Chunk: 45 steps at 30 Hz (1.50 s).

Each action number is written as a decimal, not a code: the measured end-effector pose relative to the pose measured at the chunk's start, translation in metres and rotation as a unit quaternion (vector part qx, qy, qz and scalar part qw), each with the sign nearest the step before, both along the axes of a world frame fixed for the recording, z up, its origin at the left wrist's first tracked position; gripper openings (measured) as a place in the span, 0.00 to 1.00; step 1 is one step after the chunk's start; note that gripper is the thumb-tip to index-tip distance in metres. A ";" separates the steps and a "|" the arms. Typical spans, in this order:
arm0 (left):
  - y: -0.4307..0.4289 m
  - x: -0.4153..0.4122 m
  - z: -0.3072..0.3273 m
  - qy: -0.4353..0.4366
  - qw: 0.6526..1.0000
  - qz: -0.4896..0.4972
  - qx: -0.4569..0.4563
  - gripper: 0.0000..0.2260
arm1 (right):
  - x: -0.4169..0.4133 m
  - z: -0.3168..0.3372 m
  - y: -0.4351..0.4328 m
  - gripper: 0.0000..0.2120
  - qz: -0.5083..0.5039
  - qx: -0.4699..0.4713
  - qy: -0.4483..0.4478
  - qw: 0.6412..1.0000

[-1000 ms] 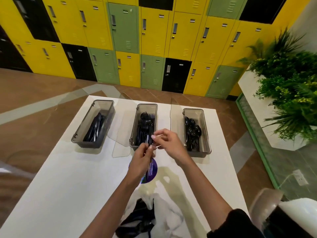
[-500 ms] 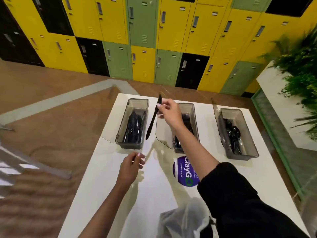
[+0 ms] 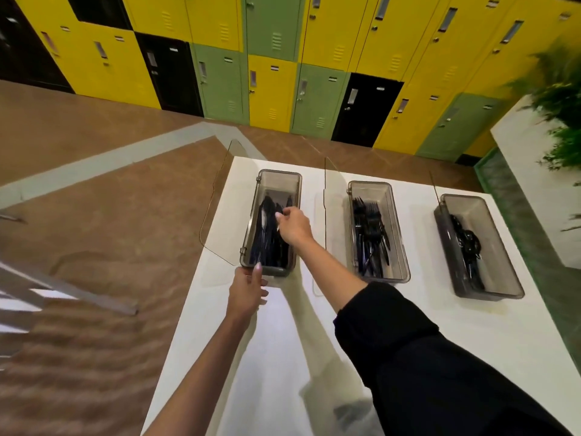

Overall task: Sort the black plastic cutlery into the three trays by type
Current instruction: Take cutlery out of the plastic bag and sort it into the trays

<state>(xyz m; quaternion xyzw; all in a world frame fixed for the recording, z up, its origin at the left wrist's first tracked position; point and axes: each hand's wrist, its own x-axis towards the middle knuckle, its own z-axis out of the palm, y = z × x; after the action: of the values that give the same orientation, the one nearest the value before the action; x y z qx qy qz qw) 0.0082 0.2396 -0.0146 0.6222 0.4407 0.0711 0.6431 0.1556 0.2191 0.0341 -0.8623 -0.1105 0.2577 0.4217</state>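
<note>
Three smoky clear trays stand in a row on the white table (image 3: 471, 341). The left tray (image 3: 296, 184) holds black knives (image 3: 267, 243), the middle tray (image 3: 405, 250) black forks (image 3: 367, 228), the right tray (image 3: 517, 281) black spoons (image 3: 468, 243). My right hand (image 3: 295, 228) reaches down into the left tray, its fingertips pinched on a black knife that lies among the others. My left hand (image 3: 246, 294) grips the near left corner of that same tray, one finger up on the rim.
Each tray's clear lid (image 3: 220, 215) hangs open to its left. A clear plastic bag (image 3: 339, 407) with dark cutlery lies at the near table edge, partly behind my right sleeve. The table's left edge runs close beside the left tray. A white planter (image 3: 534, 184) stands at right.
My right hand carried the knife from above the table down into the left tray. My left hand moved forward from the bare table to the tray's near corner. The view shifted left.
</note>
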 end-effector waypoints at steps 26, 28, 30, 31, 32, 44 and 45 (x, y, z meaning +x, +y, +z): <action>-0.216 -0.061 0.159 -0.109 0.879 -0.426 0.184 0.02 | -0.096 0.092 -0.359 0.06 0.042 0.092 0.125 0.987; -0.234 -0.064 0.157 -0.082 0.848 -0.490 0.184 0.01 | -0.107 0.077 -0.375 0.17 0.037 -0.060 0.033 0.997; -0.254 -0.064 0.147 -0.033 0.814 -0.534 0.227 0.06 | -0.120 0.067 -0.384 0.30 0.040 -0.215 -0.031 0.975; -0.264 -0.064 0.140 0.005 0.793 -0.549 0.264 0.09 | -0.126 0.063 -0.387 0.36 0.042 -0.257 -0.027 0.965; -0.276 -0.064 0.132 0.047 0.777 -0.555 0.294 0.12 | -0.131 0.060 -0.390 0.39 0.044 -0.271 -0.006 0.961; -0.315 -0.053 0.055 0.202 0.803 -0.484 0.283 0.28 | -0.129 0.073 -0.414 0.21 0.074 -0.171 0.044 0.982; -0.310 -0.050 0.055 0.209 0.799 -0.483 0.290 0.27 | -0.128 0.073 -0.415 0.20 0.077 -0.168 0.044 0.982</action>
<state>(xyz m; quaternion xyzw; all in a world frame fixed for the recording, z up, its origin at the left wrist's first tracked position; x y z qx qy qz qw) -0.0413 -0.0705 0.0406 0.9116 0.1652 -0.2561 0.2759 0.0276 -0.1958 0.1074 -0.8977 -0.1131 0.3416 0.2543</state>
